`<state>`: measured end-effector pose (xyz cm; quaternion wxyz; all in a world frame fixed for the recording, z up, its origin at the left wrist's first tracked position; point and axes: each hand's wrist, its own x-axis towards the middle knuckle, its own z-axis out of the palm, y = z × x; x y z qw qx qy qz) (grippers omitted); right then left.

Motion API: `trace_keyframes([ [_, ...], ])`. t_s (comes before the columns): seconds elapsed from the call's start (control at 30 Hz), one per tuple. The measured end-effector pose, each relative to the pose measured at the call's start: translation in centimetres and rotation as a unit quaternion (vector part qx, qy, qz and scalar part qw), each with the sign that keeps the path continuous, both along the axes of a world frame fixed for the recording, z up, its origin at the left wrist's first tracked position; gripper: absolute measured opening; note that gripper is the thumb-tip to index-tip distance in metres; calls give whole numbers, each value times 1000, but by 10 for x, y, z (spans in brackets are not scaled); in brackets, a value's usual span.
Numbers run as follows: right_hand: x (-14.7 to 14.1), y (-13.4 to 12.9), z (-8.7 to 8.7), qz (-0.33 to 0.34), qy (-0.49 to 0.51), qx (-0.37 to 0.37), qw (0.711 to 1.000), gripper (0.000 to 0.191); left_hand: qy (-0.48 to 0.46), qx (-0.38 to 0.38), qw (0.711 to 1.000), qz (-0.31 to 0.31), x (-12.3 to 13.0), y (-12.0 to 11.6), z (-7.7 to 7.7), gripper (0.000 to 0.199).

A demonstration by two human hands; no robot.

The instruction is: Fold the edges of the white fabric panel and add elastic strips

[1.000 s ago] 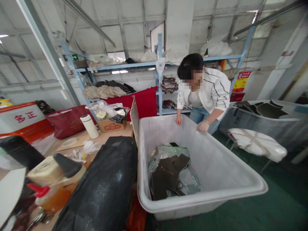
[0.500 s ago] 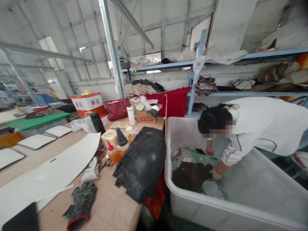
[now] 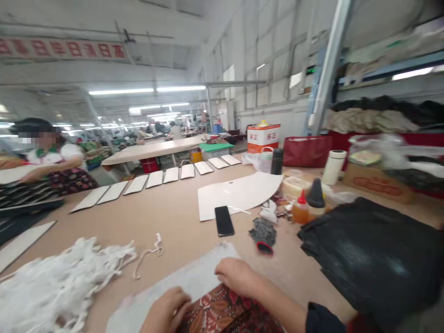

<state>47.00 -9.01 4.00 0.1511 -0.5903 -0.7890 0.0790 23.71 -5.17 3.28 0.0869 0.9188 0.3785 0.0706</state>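
My left hand [image 3: 168,309] is at the bottom centre, its fingers curled and close together at the edge of a dark red patterned cloth [image 3: 215,312]. Farther right, my right hand [image 3: 239,276] has its fingers bent down at the cloth's upper edge, over a white sheet [image 3: 194,275]. Both hands look closed, but motion blur and the curled fingers hide what they grip, if anything. Beyond them on the table lie a black phone [image 3: 224,221] and a grey glove [image 3: 263,235] with a red cuff. A heap of white stringy scraps [image 3: 58,286] is to the left.
A row of white panels [image 3: 149,180] crosses the table. At right are black sheet material [image 3: 378,259], a red-capped bottle [image 3: 301,208], a white thermos [image 3: 334,167] and a cardboard box [image 3: 378,182]. A person [image 3: 55,152] works at the left beside stacked dark pieces [image 3: 27,196].
My view has swung left, from the white bin and the person bending over it to the table. My hands and the patterned cloth have come into view.
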Motion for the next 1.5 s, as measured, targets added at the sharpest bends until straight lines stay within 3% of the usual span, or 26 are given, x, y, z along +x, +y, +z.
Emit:
trace_keyframes([
  [0.07, -4, 24, -7, -54, -29, -3, 998, 25, -28, -15, 999, -13, 6, 17, 0, 20],
  [0.17, -8, 45, -19, -113, -90, 10, 989, 28, -16, -3, 999, -32, 38, 42, -7, 23],
  [0.33, -8, 55, -40, -152, -104, 26, 983, 28, -13, 28, 999, 25, 73, 59, -26, 19],
  [0.53, -5, 46, -49, -113, -68, 59, 990, 23, -32, 46, 998, 37, 77, 65, -37, 15],
  [0.77, -4, 56, -47, -165, -37, 44, 985, 24, -61, 27, 997, 44, 76, 67, -38, 29],
  [0.93, -3, 60, -65, -168, -73, 87, 979, 19, -31, 64, 997, 20, 80, 66, -41, 15],
  [1.03, -1, 56, -73, -148, -82, 133, 977, 15, -40, 134, 990, 0, 83, 67, -50, 6],
  [1.17, 3, 48, -66, -111, -8, 175, 978, 18, -84, 254, 960, -79, 82, 66, -60, 6],
  [1.3, 12, 48, -52, -95, 115, 140, 979, 31, -89, 301, 941, -126, 80, 63, -59, 5],
  [1.4, 22, 51, -48, -111, 152, 119, 975, 34, -76, 292, 946, -118, 79, 63, -56, 4],
  [1.5, 33, 52, -49, -139, 140, 109, 974, 31, -75, 262, 959, -74, 83, 65, -53, 9],
])
